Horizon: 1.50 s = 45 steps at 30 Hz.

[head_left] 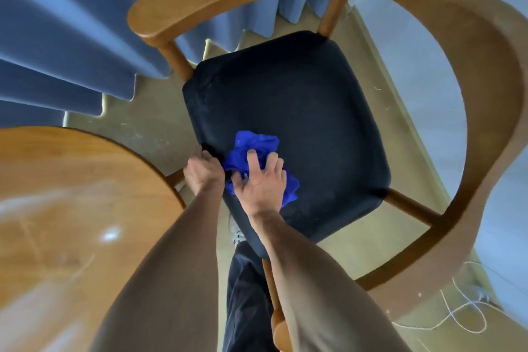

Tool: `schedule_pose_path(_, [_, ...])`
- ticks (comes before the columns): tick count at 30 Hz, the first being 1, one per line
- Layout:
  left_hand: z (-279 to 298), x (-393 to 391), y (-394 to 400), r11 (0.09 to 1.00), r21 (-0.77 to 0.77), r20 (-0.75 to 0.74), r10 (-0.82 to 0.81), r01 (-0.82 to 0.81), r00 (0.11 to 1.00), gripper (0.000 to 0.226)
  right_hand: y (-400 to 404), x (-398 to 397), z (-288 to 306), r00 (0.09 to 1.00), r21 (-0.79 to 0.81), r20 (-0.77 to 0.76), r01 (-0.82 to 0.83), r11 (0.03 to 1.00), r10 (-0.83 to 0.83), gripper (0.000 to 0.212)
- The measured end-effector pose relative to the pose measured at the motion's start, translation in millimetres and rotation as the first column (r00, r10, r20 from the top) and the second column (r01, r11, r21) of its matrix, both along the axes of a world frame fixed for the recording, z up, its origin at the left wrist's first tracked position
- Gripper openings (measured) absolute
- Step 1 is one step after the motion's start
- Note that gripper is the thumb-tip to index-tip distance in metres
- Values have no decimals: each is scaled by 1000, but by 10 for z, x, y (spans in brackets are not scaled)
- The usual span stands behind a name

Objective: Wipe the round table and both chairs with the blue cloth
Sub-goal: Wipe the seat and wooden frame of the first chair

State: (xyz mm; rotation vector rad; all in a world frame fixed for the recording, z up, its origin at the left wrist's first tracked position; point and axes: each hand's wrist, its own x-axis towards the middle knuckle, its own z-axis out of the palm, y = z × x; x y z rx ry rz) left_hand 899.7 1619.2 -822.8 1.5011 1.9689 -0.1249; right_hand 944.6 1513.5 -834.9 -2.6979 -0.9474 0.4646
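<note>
A wooden armchair point(480, 71) with a curved back rail stands in front of me, its dark navy seat cushion point(297, 111) facing up. The crumpled blue cloth point(254, 143) lies on the seat's near left corner. My right hand point(261, 180) presses down on the cloth, fingers spread over it. My left hand point(204, 170) grips the seat's left front edge beside the cloth. The round wooden table point(71, 208) fills the lower left, close to the chair. Only one chair is in view.
Blue curtains point(57, 37) hang at the upper left behind the chair. White cords point(463, 314) lie on the pale floor at the lower right. My dark trouser leg and shoe point(237, 234) show below the seat, between table and chair.
</note>
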Motion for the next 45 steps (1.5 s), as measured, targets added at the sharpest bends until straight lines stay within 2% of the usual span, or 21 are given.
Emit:
schedule_pose_path(3, [15,-187,-92,981,-120,-5,150,-149,989,35,-82,-53,-10,997,-18,29,-69,997,69,50])
schedule_pose_path(5, [16,-282,-212,975,-179,14,134,-130,991,35,-186,65,-13,990,-36,54,-129,991,131,52])
schedule_pose_path(7, [23,-313,-349,963,-249,55,121,-104,991,35,-296,170,14,991,-75,63,-114,991,119,57])
schedule_pose_path(9, [52,-299,-449,957,-279,97,114,-83,989,36,-426,194,74,999,-117,31,43,992,-40,62])
schedule_pose_path(11, [92,-254,-504,957,-276,103,119,-86,988,41,-596,215,142,961,-190,-17,268,945,-276,64])
schedule_pose_path(15, [132,-124,-568,947,-296,51,150,-128,987,47,-1033,551,171,823,-292,28,550,782,-568,59])
schedule_pose_path(16, [127,-94,-577,945,-294,43,162,-143,986,48,-1136,675,166,761,-305,43,627,717,-647,59])
schedule_pose_path(18, [100,-57,-592,944,-285,29,182,-166,983,48,-1329,915,163,583,-315,68,783,537,-810,60])
schedule_pose_path(20, [63,-62,-610,948,-270,10,180,-171,984,47,-1475,1026,158,424,-306,38,867,393,-905,63])
schedule_pose_path(22, [64,-64,-623,952,-254,0,178,-172,984,45,-1504,984,156,356,-254,-36,900,353,-934,63])
schedule_pose_path(23, [60,-67,-623,953,-248,1,181,-175,984,45,-1473,910,149,355,-230,-53,905,357,-933,60])
schedule_pose_path(26, [43,-77,-608,951,-252,13,191,-182,982,44,-1245,551,206,435,-255,-31,867,428,-900,54])
schedule_pose_path(29, [58,-148,-530,941,-263,20,226,-213,974,38,-951,48,298,593,-342,-47,746,571,-803,51])
schedule_pose_path(32, [32,-258,-486,906,-351,112,290,-236,950,35,-781,-444,362,723,-401,-116,593,698,-681,54])
schedule_pose_path(35, [-149,-428,-455,869,-402,191,386,-287,903,31,-797,-763,360,822,-349,-199,449,823,-533,59])
schedule_pose_path(39, [-632,-644,-486,855,-441,237,406,-275,883,22,-828,-759,327,874,-248,-210,387,888,-439,56])
schedule_pose_path(42, [-969,-691,-503,823,-491,275,458,-286,846,28,-691,-683,312,961,-188,-196,161,969,-197,51])
schedule_pose_path(43, [-874,-674,-493,825,-488,279,456,-284,845,25,-617,-649,309,973,-164,-201,79,983,-111,52])
schedule_pose_path(45, [-309,-572,-412,818,-481,301,493,-316,816,21,-389,-594,282,971,-88,-225,-102,991,80,55])
